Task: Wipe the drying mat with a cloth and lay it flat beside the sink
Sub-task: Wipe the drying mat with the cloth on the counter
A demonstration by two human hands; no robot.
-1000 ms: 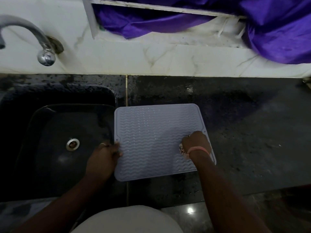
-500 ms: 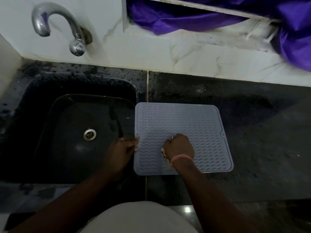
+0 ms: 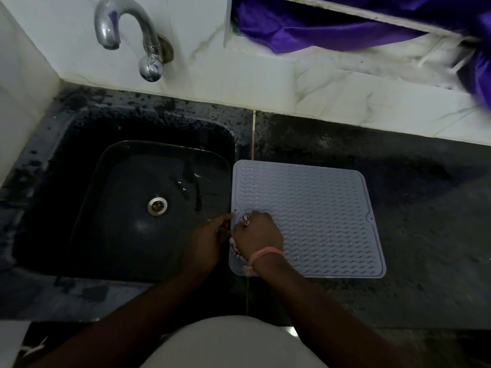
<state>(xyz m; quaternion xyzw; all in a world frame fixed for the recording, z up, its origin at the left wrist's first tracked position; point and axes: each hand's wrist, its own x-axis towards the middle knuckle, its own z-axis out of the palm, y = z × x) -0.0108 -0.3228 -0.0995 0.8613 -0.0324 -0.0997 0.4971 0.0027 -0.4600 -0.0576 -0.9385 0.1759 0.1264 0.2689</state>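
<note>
A pale grey ribbed drying mat [image 3: 313, 213] lies flat on the dark counter just right of the black sink [image 3: 127, 208]. My right hand [image 3: 257, 235] is bunched around a small patterned cloth [image 3: 245, 219] and presses it onto the mat's left part; bits of cloth show at the knuckles and under the wrist. My left hand [image 3: 210, 237] holds the mat's left edge over the sink's rim, fingers curled at the edge.
A chrome tap [image 3: 127, 30] juts from the white marble wall above the sink. The sink's drain [image 3: 157, 205] is at its middle. Purple fabric [image 3: 332, 25] hangs in a recess at the top right. Dark counter [image 3: 425, 221] stretches right of the mat.
My right hand with the cloth has swept leftward across the mat, from its right side to its left edge. My left hand has stayed at the mat's left edge.
</note>
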